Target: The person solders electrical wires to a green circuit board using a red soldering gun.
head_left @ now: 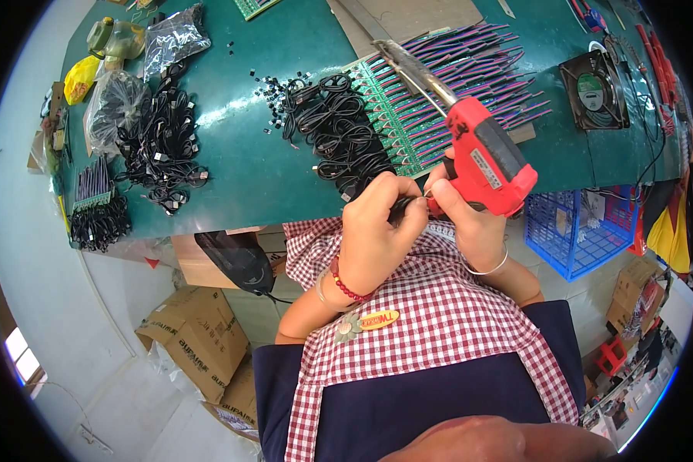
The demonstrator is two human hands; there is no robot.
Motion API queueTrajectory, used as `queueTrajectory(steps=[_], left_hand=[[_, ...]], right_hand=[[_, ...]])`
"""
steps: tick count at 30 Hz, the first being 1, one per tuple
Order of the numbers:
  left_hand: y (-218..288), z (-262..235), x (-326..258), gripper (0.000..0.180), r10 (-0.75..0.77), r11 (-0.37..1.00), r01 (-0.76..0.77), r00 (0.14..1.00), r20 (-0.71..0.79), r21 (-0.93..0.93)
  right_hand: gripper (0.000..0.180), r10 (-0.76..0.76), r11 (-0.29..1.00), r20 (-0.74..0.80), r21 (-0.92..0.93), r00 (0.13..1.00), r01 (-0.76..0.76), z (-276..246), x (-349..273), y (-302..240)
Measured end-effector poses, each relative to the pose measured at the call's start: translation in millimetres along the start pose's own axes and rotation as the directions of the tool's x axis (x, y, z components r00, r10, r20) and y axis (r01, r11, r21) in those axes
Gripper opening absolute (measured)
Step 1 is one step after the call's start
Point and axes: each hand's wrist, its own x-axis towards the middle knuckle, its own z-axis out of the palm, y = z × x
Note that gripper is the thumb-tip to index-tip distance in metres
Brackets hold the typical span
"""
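My right hand [476, 235] is closed around the lower part of a red and black soldering gun [491, 165]. The gun's metal barrel points away to the upper left, over a green circuit board panel [396, 127] with rows of coloured wires [470, 85]. Close beside it, my left hand [377, 231] pinches a black cable [400, 209], partly hidden by the fingers. Both hands' fingertips nearly meet at a thin silvery wire, just off the table's near edge. Bundled black cables [335, 127] lie beyond my left hand, beside the panel.
More black cables [162, 138] and finished-looking wired boards [96, 204] lie at the left of the green table [231, 169]. Small black pieces [273, 96] are scattered mid-table. A fan [593, 91] stands at right, above a blue basket [574, 239]. Cardboard boxes [196, 339] sit below left.
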Motion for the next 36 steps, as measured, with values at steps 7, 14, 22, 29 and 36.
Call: queueTrajectory(steps=[7, 14, 22, 29, 36], left_hand=[[0, 2, 3, 0.012, 0.051, 0.996, -0.049, 0.998, -0.036, 0.073], [-9, -6, 13, 0.014, 0.200, 0.873, -0.146, 0.977, -0.070, 0.465], [-14, -2, 28, 0.009, 0.234, 0.718, -0.219, 0.970, 0.067, 0.661], [-11, -3, 30, 0.009, 0.169, 0.692, -0.217, 0.976, 0.137, 0.688], [-9, -3, 31, 0.010, 0.150, 0.694, -0.205, 0.979, 0.140, 0.691]], right_hand=[[0.009, 0.067, 0.996, 0.049, 0.047, 0.997, -0.069, -8, -3, 1], [0.030, -0.023, 1.000, -0.144, -0.024, 0.989, 0.020, -29, -9, 15], [0.036, -0.012, 0.999, 0.083, -0.034, 0.997, 0.014, -91, -48, 33], [0.015, 0.051, 0.952, -0.047, -0.298, 0.998, -0.063, -130, -88, 65], [0.016, 0.035, 0.916, 0.079, -0.402, 0.996, 0.000, -134, -89, 66]])
